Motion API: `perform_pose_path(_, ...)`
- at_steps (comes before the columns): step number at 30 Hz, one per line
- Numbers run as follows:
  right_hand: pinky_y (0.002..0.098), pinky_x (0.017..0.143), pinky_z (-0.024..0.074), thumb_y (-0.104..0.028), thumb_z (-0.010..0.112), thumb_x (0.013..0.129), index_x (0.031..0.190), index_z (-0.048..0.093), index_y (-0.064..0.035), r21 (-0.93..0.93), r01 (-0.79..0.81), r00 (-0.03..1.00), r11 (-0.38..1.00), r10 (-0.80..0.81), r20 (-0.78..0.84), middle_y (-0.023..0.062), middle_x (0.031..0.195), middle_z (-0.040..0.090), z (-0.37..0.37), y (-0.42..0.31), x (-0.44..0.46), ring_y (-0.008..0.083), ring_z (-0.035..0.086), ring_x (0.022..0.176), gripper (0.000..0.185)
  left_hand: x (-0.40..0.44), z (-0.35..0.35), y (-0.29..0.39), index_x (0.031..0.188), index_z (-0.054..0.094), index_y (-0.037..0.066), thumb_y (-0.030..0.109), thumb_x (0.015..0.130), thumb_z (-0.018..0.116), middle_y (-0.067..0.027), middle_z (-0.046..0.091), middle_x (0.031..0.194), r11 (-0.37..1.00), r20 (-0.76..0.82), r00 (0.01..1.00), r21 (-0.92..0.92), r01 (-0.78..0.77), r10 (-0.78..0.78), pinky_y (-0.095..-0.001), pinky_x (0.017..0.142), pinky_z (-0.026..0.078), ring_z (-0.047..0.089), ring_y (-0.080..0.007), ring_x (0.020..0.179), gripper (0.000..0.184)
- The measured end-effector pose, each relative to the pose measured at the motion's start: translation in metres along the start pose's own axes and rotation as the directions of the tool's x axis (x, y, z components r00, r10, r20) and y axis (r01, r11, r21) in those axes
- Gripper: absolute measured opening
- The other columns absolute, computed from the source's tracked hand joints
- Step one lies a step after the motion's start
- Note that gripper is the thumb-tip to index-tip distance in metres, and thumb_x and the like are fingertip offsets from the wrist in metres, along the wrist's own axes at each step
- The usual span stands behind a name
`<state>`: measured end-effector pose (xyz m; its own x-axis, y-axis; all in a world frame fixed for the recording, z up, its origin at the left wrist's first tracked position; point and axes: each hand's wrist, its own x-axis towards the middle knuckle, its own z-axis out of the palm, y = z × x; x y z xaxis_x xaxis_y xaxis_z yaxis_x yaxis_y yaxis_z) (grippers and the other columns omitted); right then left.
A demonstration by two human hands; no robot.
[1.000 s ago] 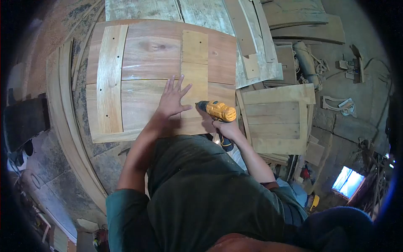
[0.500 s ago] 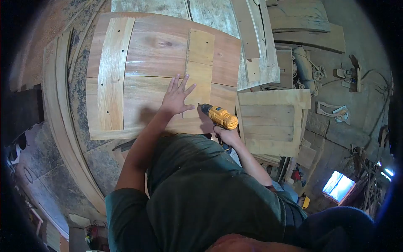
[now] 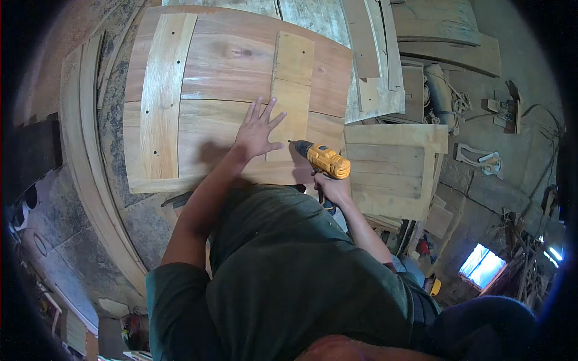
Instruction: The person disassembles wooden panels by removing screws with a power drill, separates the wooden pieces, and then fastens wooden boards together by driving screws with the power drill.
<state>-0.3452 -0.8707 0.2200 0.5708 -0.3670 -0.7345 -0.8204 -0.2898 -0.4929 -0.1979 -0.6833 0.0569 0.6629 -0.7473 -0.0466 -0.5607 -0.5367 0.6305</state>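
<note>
A wide wooden panel (image 3: 229,78) lies in front of my body, with a pale cross strip (image 3: 162,96) on its left part and a yellowish strip (image 3: 292,90) right of its middle. Dark holes dot the left strip, and one shows near the top of the yellowish one. My left hand (image 3: 259,132) rests flat with fingers spread at the yellowish strip's left edge. In my right hand (image 3: 332,188) is a yellow and black drill (image 3: 325,160), its tip pointing left at the lower part of that strip.
A framed wooden panel (image 3: 391,171) lies to the right. Long boards (image 3: 90,150) run along the left side. Behind the panel is a worn, paint-stained board (image 3: 319,21). More boards (image 3: 445,48) are stacked at the upper right, and a curved wooden piece (image 3: 478,157) lies on the floor.
The whole view has shifted, so the panel appears higher in the frame. My right hand still holds the drill, its tip close to the strip. My left hand stays spread on the panel.
</note>
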Motion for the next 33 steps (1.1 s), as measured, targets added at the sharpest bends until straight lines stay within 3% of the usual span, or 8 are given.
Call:
perform_pose_path(14,0.0304,0.068,0.0519,-0.008,0.063,0.083,0.107,0.061,-0.0012,-0.048,0.024,0.999,0.999,-0.023,0.037,0.0026,0.086,0.064,-0.001,0.003,0.007,0.013,0.062,0.076,0.025,0.002,0.001,0.001,0.155,0.031,0.03,0.065,0.075,0.068,-0.0168,0.01,0.164,1.0,0.012,1.0,0.01,0.011,-0.011,-0.0544,0.122,0.009,0.01,-0.048,0.148,0.095)
perform_pose_path(17,0.0305,0.072,0.053,-0.008,0.065,0.083,0.113,0.062,-0.0016,-0.092,-0.054,0.997,0.994,0.06,0.058,0.0037,0.092,0.066,-0.002,-0.011,0.003,0.0134,0.064,0.08,0.031,0.001,0.002,0.0,0.155,0.032,0.029,0.065,0.074,0.07,-0.0176,0.011,0.164,1.0,-0.017,1.0,0.008,-0.003,0.003,-0.0549,0.122,0.01,0.011,-0.0477,0.148,0.096)
perform_pose_path(19,0.0277,0.062,0.0516,-0.014,0.068,0.085,0.104,0.064,-0.0024,-0.099,0.143,0.99,0.985,-0.143,0.007,0.001,0.078,0.063,0.002,-0.01,0.007,0.0096,0.06,0.066,0.022,0.004,0.001,0.004,0.154,0.035,0.027,0.065,0.075,0.07,-0.018,0.012,0.164,1.0,-0.005,1.0,0.012,-0.004,0.004,-0.0546,0.122,0.01,0.011,-0.0462,0.149,0.094)
perform_pose_path(22,0.0267,0.066,0.0532,-0.012,0.075,0.085,0.109,0.064,-0.0029,0.034,0.277,0.949,0.96,-0.279,0.15,-0.0015,0.09,0.065,-0.002,-0.019,0.012,0.0071,0.061,0.076,0.028,-0.001,-0.001,0.002,0.152,0.04,0.024,0.063,0.075,0.071,-0.0198,0.014,0.163,1.0,-0.03,0.999,-0.006,-0.015,0.015,-0.0548,0.122,0.009,0.012,-0.0452,0.149,0.092)
perform_pose_path(26,0.0261,0.064,0.0528,-0.01,0.074,0.085,0.106,0.065,-0.0025,-0.218,0.372,0.928,0.902,-0.364,0.077,0.0,0.089,0.067,-0.003,-0.001,0.028,0.0082,0.062,0.072,0.024,-0.004,-0.004,0.001,0.152,0.039,0.024,0.061,0.074,0.072,-0.0193,0.015,0.163,1.0,-0.041,0.999,0.003,-0.001,0.001,-0.0544,0.122,0.009,0.012,-0.0452,0.149,0.092)
perform_pose_path(28,0.027,0.061,0.0526,-0.013,0.072,0.087,0.106,0.065,-0.0028,-0.1,0.085,0.996,0.991,-0.082,0.031,0.0008,0.086,0.067,-0.003,-0.011,0.022,0.0097,0.062,0.066,0.022,-0.005,0.0,0.0,0.152,0.039,0.025,0.061,0.074,0.073,-0.0187,0.015,0.163,1.0,-0.06,0.998,-0.01,-0.018,0.017,-0.0537,0.122,0.008,0.012,-0.0449,0.149,0.092)
perform_pose_path(31,0.0291,0.06,0.0526,-0.009,0.071,0.083,0.124,0.059,-0.0012,-0.126,0.121,0.993,0.985,-0.122,0.0,0.0036,0.092,0.067,0.003,-0.014,0.019,0.012,0.063,0.071,0.043,-0.005,0.0,0.001,0.153,0.038,0.027,0.062,0.074,0.072,-0.0182,0.014,0.163,1.0,-0.051,0.999,0.0,-0.005,0.005,-0.0533,0.122,0.007,0.011,-0.0446,0.149,0.093)
perform_pose_path(33,0.0289,0.059,0.052,-0.008,0.071,0.083,0.13,0.054,-0.0022,-0.208,0.019,0.999,0.978,-0.01,0.043,0.0024,0.089,0.066,0.002,-0.023,0.014,0.011,0.062,0.068,0.05,-0.002,-0.004,-0.002,0.153,0.038,0.027,0.063,0.074,0.072,-0.0182,0.014,0.164,1.0,-0.052,0.999,0.015,-0.004,0.004,-0.053,0.122,0.007,0.01,-0.0446,0.149,0.093)
